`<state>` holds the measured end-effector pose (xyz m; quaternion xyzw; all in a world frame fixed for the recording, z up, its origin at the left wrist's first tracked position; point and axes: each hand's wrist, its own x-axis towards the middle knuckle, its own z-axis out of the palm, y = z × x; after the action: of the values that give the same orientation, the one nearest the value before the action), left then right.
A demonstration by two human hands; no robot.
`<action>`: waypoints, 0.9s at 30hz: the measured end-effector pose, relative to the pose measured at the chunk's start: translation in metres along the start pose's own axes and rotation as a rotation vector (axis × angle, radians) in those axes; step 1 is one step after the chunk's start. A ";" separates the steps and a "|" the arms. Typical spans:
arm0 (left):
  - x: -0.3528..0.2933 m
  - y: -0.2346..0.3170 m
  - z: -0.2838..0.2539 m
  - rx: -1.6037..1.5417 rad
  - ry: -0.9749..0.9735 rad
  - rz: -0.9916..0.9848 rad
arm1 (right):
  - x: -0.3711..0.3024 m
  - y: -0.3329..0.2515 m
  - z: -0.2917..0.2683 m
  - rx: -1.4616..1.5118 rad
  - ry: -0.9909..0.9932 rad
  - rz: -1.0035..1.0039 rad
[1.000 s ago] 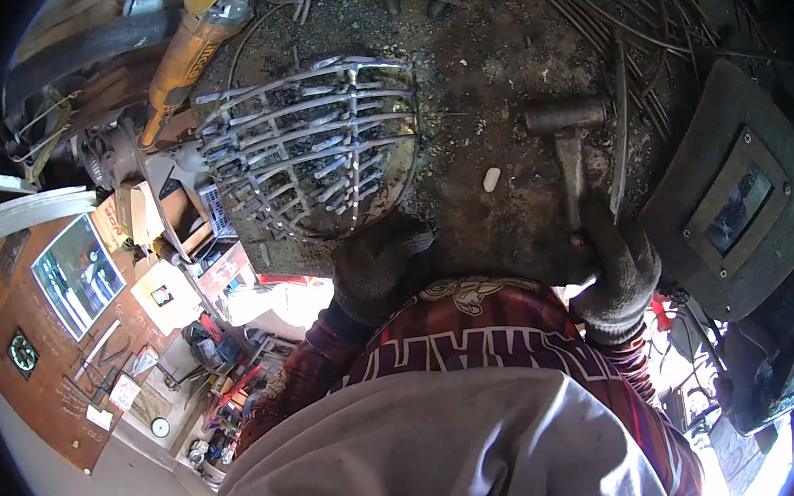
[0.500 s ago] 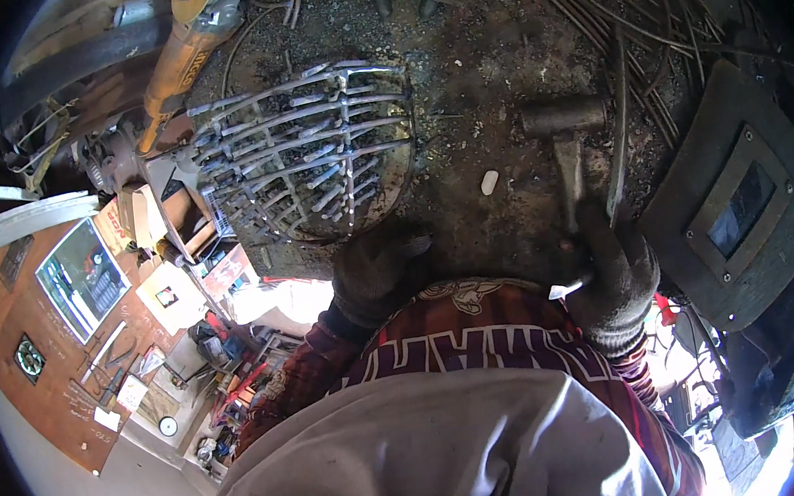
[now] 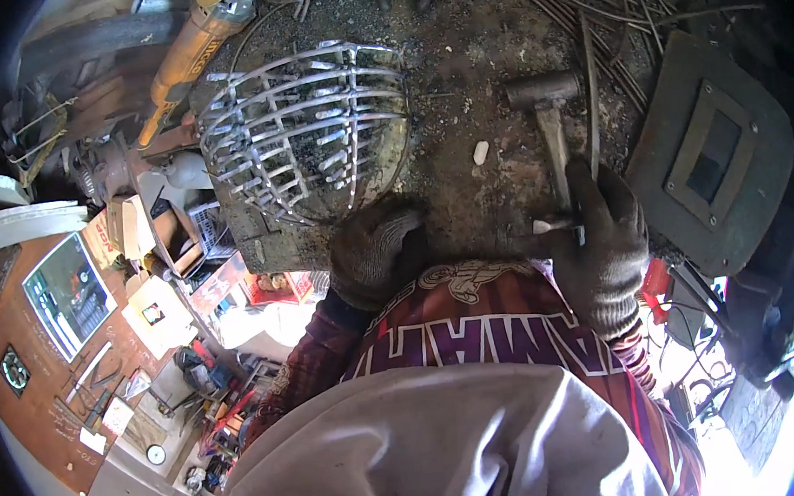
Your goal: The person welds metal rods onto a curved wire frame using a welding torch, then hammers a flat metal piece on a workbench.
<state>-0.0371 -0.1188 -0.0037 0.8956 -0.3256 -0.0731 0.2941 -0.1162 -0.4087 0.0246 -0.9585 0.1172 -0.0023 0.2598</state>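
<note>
My left hand (image 3: 374, 254), in a dark knitted glove, is at the bench's near edge with its fingers curled inward. What they hold, if anything, is hidden. Just beyond it lies a rounded cage of welded metal rods (image 3: 313, 129), which the hand does not visibly grip. Farther right, my gloved right hand (image 3: 606, 241) is closed around a small metal piece (image 3: 554, 224), whose pale end sticks out by the thumb. Its fingertips reach beside the handle of a hammer (image 3: 552, 138) lying on the bench, head away from me.
A welding mask (image 3: 711, 153) lies on the right. Long thin rods (image 3: 575, 24) cross the far right, and a small white piece (image 3: 480, 153) sits mid-bench. An orange angle grinder (image 3: 191, 54) is at far left, near a brown tool board (image 3: 37, 360).
My right hand has come up from the near edge, bringing the small metal piece into clearer view. My left hand has barely moved. The view has shifted slightly.
</note>
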 end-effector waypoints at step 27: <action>-0.008 -0.043 0.025 -0.208 0.079 0.293 | -0.140 0.089 -0.028 0.563 1.422 0.813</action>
<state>-0.0280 -0.0995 -0.0495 0.8055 -0.4314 -0.0277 0.4053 -0.2739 -0.4661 0.0125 -0.5133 0.5807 -0.5370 0.3332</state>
